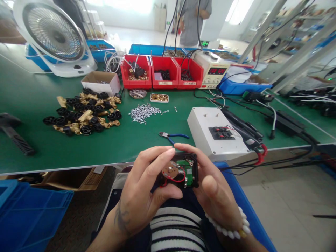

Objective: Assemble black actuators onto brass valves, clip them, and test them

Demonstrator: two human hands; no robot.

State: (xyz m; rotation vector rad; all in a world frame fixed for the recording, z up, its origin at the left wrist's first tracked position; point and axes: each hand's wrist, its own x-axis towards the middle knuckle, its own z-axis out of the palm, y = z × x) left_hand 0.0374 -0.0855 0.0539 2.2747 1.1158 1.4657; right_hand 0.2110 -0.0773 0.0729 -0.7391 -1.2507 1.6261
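Observation:
In the head view I hold a small open black housing (194, 171) above my lap. Inside it lie a green circuit board (188, 167), a round brown disc like the end of a small motor (171, 170) and a red wire (181, 180). My left hand (147, 178) grips the left side, fingers over the top and thumb along the near edge. Around the right side curves my right hand (217, 185), its index finger at the far edge and its thumb raised off the housing. Just beyond are blue-handled cutting pliers (178, 135) on the green bench (136, 143).
Brass fittings with black knobs (84, 115) are heaped left, near a hammer (18, 133). Metal clips (144, 112) lie mid-bench before red bins (165, 75). A grey terminal box (204, 122) and cables stand right. A fan (55, 36) and power supply (211, 70) are behind; a person (193, 22) stands beyond.

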